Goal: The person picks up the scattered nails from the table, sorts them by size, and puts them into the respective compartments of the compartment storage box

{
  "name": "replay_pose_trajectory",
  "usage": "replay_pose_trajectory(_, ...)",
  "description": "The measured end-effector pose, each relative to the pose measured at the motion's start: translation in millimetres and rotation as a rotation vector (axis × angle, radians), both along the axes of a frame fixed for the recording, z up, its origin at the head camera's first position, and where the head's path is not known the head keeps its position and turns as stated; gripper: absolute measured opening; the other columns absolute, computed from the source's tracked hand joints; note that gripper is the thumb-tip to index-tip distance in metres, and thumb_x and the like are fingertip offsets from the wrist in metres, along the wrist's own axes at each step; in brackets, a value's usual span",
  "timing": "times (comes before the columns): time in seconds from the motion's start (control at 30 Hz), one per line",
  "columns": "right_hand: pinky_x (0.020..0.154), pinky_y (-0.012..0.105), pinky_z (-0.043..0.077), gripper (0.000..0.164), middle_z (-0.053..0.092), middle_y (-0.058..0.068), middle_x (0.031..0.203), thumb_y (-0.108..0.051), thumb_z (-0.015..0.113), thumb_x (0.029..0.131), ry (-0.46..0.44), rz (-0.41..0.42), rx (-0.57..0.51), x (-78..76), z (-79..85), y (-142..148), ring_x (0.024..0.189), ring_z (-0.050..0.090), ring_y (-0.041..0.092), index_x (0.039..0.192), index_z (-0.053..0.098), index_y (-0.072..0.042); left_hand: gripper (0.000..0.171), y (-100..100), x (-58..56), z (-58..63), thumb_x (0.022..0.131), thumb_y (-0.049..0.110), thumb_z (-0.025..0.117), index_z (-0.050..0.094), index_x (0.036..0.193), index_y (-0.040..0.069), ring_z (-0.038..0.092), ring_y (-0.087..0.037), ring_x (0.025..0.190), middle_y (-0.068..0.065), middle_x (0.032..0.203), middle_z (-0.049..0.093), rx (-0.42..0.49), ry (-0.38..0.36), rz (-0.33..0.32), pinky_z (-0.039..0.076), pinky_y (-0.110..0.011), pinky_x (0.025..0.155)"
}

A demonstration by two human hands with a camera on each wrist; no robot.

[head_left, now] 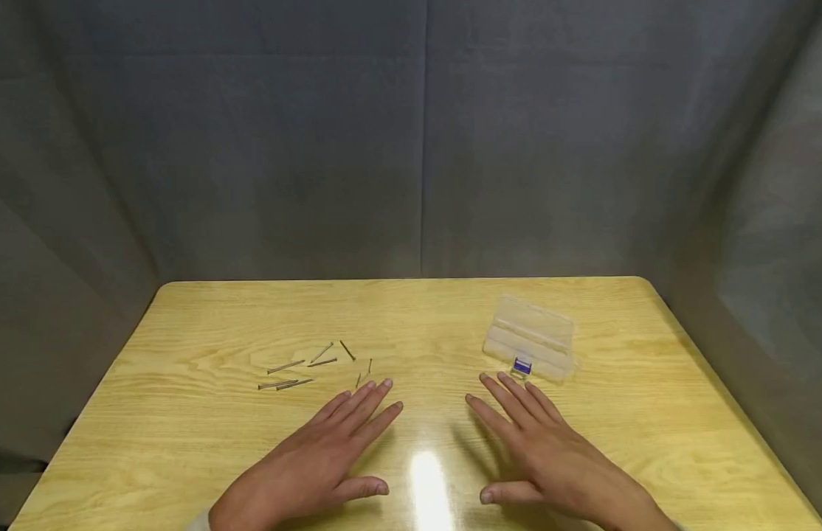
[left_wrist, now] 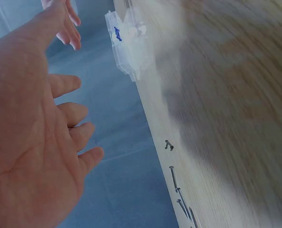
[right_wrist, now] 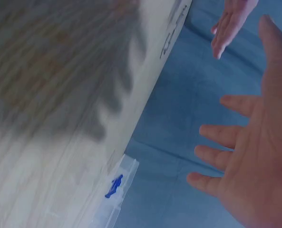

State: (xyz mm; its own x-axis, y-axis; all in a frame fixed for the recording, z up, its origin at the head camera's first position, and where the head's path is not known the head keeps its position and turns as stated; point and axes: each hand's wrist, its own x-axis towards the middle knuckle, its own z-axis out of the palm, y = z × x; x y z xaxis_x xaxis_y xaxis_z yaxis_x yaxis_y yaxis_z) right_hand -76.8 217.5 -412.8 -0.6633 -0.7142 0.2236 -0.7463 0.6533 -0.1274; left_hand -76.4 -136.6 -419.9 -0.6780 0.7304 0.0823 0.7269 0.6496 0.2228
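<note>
My left hand (head_left: 331, 450) hovers palm down over the front of the table, fingers straight and thumb spread, holding nothing. Just beyond its fingertips lie several loose nails (head_left: 322, 362), longer ones to the left and two small ones near the fingers. My right hand (head_left: 550, 450) is held the same way on the other side, with nothing in it. Past its fingertips sits a clear plastic case (head_left: 530, 332) with a blue latch (head_left: 522, 366); whether its lid is fully closed I cannot tell. Both palms face the wrist cameras, and the left wrist view also shows the nails (left_wrist: 173, 178).
The light wood table (head_left: 424, 317) has rounded far corners. Grey cloth (head_left: 318, 147) hangs behind it and along both sides. A bright glare patch (head_left: 429, 487) lies on the tabletop between the hands.
</note>
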Motion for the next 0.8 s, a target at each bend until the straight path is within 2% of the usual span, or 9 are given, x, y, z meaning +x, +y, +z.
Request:
replay_pose_trajectory(0.17, 0.120, 0.034, -0.005, 0.102, 0.017, 0.011, 0.169, -0.065, 0.072, 0.085, -0.010, -0.019, -0.011, 0.6, 1.7, 5, 0.151, 0.022, 0.041, 0.163, 0.028, -0.017, 0.086, -3, 2.2, 0.7, 0.099, 0.061, 0.056, 0.021, 0.166, 0.019, 0.008, -0.024, 0.156, -0.007, 0.172, 0.006, 0.002, -0.035, 0.016, 0.016, -0.045, 0.121)
replay_pose_trajectory(0.37, 0.121, 0.041, 0.001, 0.095, 0.015, 0.010, 0.170, -0.066, 0.064, 0.091, -0.041, -0.044, -0.013, -4.4, 4.1, 12, 0.153, 0.017, 0.038, 0.164, 0.027, -0.018, 0.086, -8, -0.7, 3.8, 0.100, 0.060, 0.055, 0.018, 0.166, 0.020, 0.004, -0.021, 0.156, -0.004, 0.172, 0.002, -0.001, -0.041, 0.046, 0.014, -0.045, 0.122)
replay_pose_trajectory(0.57, 0.111, 0.056, 0.028, 0.087, 0.027, 0.011, 0.165, -0.062, 0.064, 0.094, -0.003, -0.075, -0.015, -19.3, 3.4, 20, 0.145, 0.032, 0.035, 0.162, 0.032, -0.016, 0.085, -15, -6.6, 5.0, 0.100, 0.058, 0.057, 0.020, 0.166, 0.019, 0.006, -0.023, 0.156, -0.006, 0.172, 0.003, 0.020, -0.052, 0.077, 0.017, -0.049, 0.121)
replay_pose_trajectory(0.7, 0.106, 0.058, 0.033, 0.077, 0.039, 0.013, 0.157, -0.051, 0.071, 0.095, 0.017, -0.101, -0.035, -27.3, 2.5, 27, 0.137, 0.042, 0.036, 0.156, 0.042, -0.014, 0.084, -21, -8.7, 4.2, 0.100, 0.058, 0.057, 0.023, 0.165, 0.018, 0.009, -0.025, 0.156, -0.008, 0.171, 0.006, 0.043, -0.055, 0.088, 0.021, -0.053, 0.119)
replay_pose_trajectory(0.8, 0.104, 0.059, 0.035, 0.069, 0.046, 0.014, 0.150, -0.043, 0.074, 0.094, 0.025, -0.121, -0.031, -30.4, 3.6, 33, 0.132, 0.047, 0.036, 0.151, 0.049, -0.014, 0.080, -27, -12.2, 4.2, 0.101, 0.057, 0.057, 0.029, 0.163, 0.016, 0.015, -0.025, 0.155, -0.007, 0.171, 0.013, 0.051, 0.011, 0.100, 0.026, -0.054, 0.117)
